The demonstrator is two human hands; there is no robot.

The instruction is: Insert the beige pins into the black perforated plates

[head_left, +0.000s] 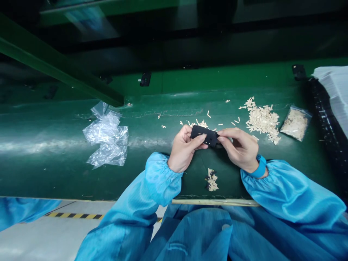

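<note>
Both hands meet over the green table surface (54, 163), sharing a small flat black plastic part (204, 135) with tiny holes. My left hand (184, 148) is closed on the part's left end, thumb on top. My right hand (239, 146) pinches its right end with the fingers curled. Both arms wear blue sleeves. Scattered small cream-coloured pieces (199, 124) lie just beyond the part.
A heap of cream pieces (262, 119) and a clear bag of them (295, 124) lie to the right. A small pile of cream and black bits (211, 180) sits near the table's front edge. Empty clear bags (107, 136) lie left. A white stack (335, 90) stands far right.
</note>
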